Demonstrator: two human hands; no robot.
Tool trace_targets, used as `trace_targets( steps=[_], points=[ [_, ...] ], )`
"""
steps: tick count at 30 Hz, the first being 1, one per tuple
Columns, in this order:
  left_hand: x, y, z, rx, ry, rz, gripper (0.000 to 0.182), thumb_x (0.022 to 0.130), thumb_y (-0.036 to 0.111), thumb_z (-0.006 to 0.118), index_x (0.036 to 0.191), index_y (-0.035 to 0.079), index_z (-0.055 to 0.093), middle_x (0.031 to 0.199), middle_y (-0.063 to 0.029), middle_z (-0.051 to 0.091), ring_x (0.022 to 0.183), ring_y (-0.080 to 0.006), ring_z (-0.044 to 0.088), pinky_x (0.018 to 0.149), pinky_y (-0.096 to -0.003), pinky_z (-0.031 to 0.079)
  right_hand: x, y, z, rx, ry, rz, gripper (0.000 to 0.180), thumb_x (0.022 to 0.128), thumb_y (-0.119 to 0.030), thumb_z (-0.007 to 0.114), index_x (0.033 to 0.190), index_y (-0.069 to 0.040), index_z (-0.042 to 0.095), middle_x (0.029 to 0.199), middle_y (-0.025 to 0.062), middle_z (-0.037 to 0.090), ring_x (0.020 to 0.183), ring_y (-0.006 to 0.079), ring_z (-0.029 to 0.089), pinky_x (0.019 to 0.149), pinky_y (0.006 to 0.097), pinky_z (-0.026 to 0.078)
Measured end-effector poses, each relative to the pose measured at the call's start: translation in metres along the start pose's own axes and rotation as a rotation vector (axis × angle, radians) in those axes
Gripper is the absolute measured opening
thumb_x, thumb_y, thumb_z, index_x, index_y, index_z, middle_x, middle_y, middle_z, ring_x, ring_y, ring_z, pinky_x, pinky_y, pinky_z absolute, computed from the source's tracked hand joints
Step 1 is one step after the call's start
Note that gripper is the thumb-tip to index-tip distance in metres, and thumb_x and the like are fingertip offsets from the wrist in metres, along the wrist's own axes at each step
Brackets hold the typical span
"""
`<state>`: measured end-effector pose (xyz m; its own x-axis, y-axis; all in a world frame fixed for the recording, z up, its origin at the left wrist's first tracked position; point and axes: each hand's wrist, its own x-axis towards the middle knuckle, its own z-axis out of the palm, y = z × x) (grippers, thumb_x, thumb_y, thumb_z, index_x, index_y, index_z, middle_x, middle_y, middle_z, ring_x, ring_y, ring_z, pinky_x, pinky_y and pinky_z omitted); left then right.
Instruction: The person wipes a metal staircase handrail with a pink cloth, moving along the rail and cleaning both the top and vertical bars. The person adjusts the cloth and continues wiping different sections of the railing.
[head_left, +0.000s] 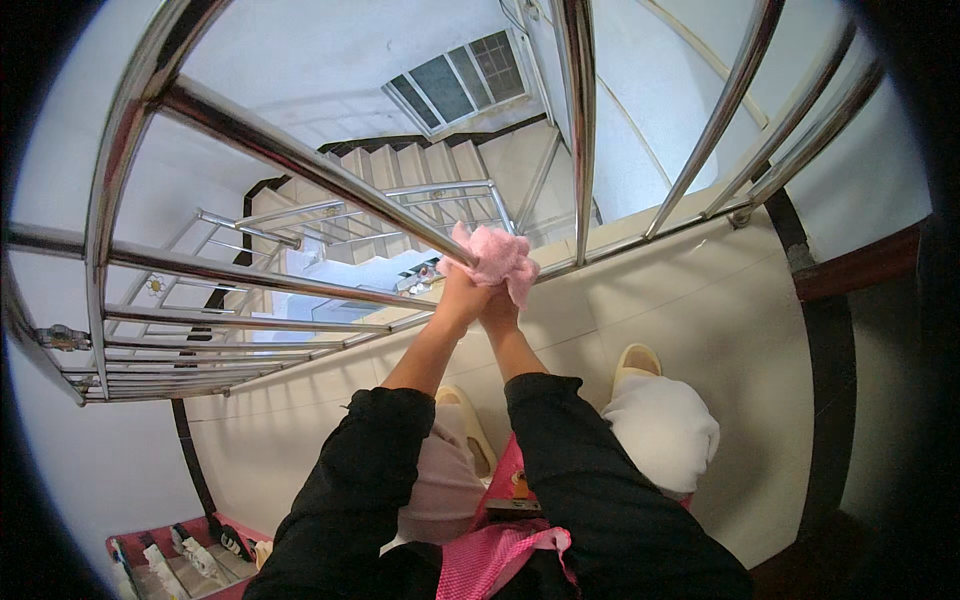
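Note:
A fluffy pink cloth (496, 253) is wrapped around the lower part of a shiny metal baluster (322, 172). My left hand (463, 295) grips the cloth from the left side of the bar. Close against it, my right hand (498, 301) holds the same cloth, its fingers mostly hidden beneath the folds. Both forearms reach forward from black sleeves. The baluster belongs to a stainless-steel railing, whose bottom rail (615, 250) runs just above the tiled floor (720, 322).
Beyond the railing, a stairwell drops to lower stairs (409, 169) and a window (457, 79). My yellow slippers (639, 360) stand on the tiles. A shoe rack (202, 559) holds shoes at lower left. More balusters (583, 135) rise at right, near a dark wooden edge (859, 262).

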<state>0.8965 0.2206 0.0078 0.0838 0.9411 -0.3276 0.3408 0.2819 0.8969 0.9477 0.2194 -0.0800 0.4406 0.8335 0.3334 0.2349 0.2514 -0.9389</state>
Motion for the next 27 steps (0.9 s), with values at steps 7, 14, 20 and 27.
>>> trace_targets(
  steps=[7,14,20,27],
  points=[
    [0.006,-0.009,0.008,-0.025,-0.071,-0.058,0.059,0.077,0.012,0.073,0.13,0.005,0.048,0.122,-0.0089,0.057,0.113,-0.0222,0.054,0.095,-0.0344,0.043,-0.051,0.074,0.019,-0.296,-0.088,0.09,0.048,0.079,-0.032,0.069,0.119,-0.012,0.053,0.121,0.0072,0.052,0.113,0.0215,0.048,0.096,0.0357,0.038],
    [0.037,-0.067,0.044,-0.082,0.094,-0.051,0.058,0.074,0.016,0.077,0.125,0.007,0.05,0.116,-0.0065,0.057,0.109,-0.0232,0.055,0.091,-0.0346,0.045,-0.075,0.155,0.027,0.118,-0.118,0.355,0.049,0.085,-0.033,0.062,0.127,-0.011,0.049,0.129,0.0069,0.052,0.119,0.0227,0.047,0.101,0.0362,0.037],
    [0.03,-0.085,0.033,-0.085,0.235,-0.046,0.049,0.071,0.004,0.075,0.117,0.007,0.056,0.113,-0.0067,0.061,0.105,-0.0215,0.059,0.089,-0.0348,0.048,-0.057,0.105,0.01,-0.134,-0.389,0.278,0.04,0.088,-0.032,0.061,0.121,-0.013,0.049,0.118,0.0032,0.051,0.111,0.0198,0.049,0.095,0.0344,0.04],
    [0.023,-0.049,0.028,0.035,0.258,0.023,0.044,0.073,0.005,0.071,0.114,0.004,0.056,0.113,-0.0088,0.061,0.105,-0.0224,0.059,0.09,-0.0344,0.047,-0.043,0.129,0.025,0.662,-0.223,0.54,0.026,0.093,-0.028,0.053,0.113,-0.011,0.052,0.112,0.0021,0.053,0.104,0.0157,0.049,0.092,0.0313,0.042]
  ],
)
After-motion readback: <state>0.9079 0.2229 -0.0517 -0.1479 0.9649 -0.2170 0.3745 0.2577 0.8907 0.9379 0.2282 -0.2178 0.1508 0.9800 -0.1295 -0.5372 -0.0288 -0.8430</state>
